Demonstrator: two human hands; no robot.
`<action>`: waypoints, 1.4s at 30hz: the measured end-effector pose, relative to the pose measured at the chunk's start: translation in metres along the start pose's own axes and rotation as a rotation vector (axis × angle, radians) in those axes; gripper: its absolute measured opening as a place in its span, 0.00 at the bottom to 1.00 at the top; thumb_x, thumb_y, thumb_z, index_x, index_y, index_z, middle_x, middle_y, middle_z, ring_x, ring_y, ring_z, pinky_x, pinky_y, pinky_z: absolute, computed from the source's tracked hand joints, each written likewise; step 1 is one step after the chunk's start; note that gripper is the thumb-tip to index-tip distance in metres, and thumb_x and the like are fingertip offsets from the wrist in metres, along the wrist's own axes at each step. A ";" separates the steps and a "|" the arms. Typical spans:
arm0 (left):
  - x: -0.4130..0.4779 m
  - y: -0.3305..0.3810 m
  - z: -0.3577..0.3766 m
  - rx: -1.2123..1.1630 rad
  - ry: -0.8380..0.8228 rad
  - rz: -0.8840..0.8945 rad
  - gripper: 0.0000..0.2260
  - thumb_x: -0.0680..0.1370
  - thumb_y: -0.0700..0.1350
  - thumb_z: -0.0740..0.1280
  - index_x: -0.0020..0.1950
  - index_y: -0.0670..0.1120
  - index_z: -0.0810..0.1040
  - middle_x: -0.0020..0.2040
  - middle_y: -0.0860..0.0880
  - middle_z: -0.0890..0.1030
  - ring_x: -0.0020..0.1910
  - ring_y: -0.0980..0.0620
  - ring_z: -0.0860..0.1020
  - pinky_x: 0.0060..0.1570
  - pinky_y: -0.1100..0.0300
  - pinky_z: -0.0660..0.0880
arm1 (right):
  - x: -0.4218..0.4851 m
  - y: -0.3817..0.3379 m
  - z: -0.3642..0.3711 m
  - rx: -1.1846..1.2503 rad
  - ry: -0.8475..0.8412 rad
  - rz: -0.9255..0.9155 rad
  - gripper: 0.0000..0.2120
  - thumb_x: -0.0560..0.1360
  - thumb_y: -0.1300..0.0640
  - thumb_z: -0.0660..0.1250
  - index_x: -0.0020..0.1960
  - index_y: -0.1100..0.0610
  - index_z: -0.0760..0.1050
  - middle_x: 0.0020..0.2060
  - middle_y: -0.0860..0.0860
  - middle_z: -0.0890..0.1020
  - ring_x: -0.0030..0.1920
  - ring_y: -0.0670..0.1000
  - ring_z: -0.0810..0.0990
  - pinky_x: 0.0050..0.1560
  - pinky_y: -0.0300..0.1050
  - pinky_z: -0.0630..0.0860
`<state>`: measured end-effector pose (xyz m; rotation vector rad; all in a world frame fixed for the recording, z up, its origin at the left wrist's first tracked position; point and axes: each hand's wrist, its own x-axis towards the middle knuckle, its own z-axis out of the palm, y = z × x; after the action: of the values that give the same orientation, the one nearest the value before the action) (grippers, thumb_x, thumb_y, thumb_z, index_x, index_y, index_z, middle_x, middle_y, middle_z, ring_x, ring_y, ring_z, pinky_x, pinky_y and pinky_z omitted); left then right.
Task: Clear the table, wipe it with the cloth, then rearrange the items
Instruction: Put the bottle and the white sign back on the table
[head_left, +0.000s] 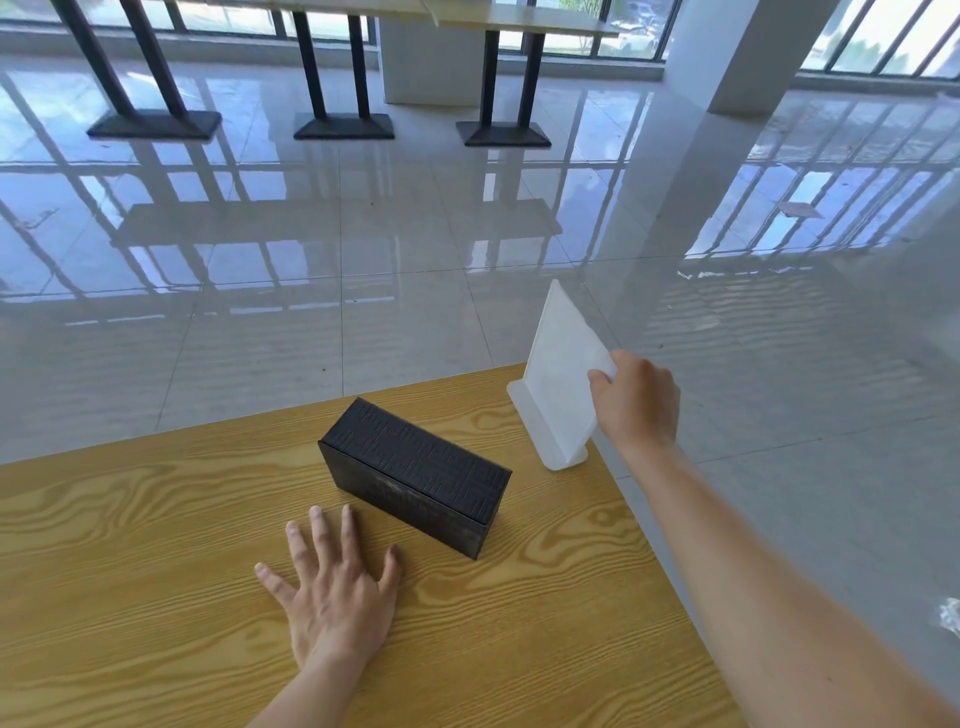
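- No brand, label or writing can be read on anything in view; the faint marks on the front face of the black box are too dim to make out.
- The left hand (332, 587) lies palm down on the wooden table (130, 545), fingers spread wide and flat on the grain, holding nothing. Its fingertips sit just beside the near lower edge of the box; whether they touch it cannot be told.
- The black box (415, 473), long and rectangular with a ribbed textured top, stands on the table at an angle, between the two hands.
- To its right, the white translucent sign holder (558, 384) stands at the table's far right corner, its upright panel tilted away from the camera and its base near the table edge. Whether the base rests fully on the wood cannot be told.
- The right hand (636, 402) grips the right edge of that panel, fingers closed over it, the bare forearm reaching in from the lower right.
- The table top is yellow-brown wood grain, with only the box and the sign holder on it.
- Beyond it stretches a glossy pale tiled floor (415, 234) reflecting the window frames.
- At the far side stand other tables on dark pedestal legs (343, 67), a white pillar (737, 52) to the right, and large windows.
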<state>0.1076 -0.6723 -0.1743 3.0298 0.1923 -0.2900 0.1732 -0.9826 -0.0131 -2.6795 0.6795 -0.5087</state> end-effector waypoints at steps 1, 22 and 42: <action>0.000 0.000 0.000 -0.001 -0.001 0.000 0.38 0.74 0.71 0.37 0.80 0.53 0.43 0.81 0.48 0.43 0.78 0.43 0.38 0.70 0.31 0.37 | 0.002 -0.001 0.001 0.002 -0.002 -0.001 0.09 0.75 0.60 0.64 0.37 0.60 0.71 0.35 0.61 0.81 0.40 0.66 0.77 0.37 0.49 0.65; 0.000 0.000 0.002 0.006 0.014 -0.008 0.38 0.74 0.71 0.38 0.80 0.55 0.43 0.81 0.48 0.44 0.78 0.43 0.38 0.71 0.32 0.39 | 0.020 -0.008 0.009 0.017 -0.005 -0.008 0.07 0.74 0.59 0.66 0.39 0.61 0.75 0.36 0.61 0.82 0.41 0.65 0.78 0.38 0.50 0.69; 0.001 0.001 0.000 0.000 0.002 -0.009 0.37 0.74 0.71 0.38 0.80 0.54 0.41 0.81 0.48 0.42 0.78 0.43 0.37 0.70 0.32 0.38 | 0.010 -0.009 0.004 0.123 -0.042 0.009 0.17 0.76 0.57 0.69 0.64 0.58 0.72 0.50 0.57 0.84 0.51 0.61 0.80 0.48 0.50 0.72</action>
<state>0.1084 -0.6732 -0.1748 3.0296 0.2063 -0.2876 0.1868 -0.9796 -0.0109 -2.5642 0.6269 -0.4748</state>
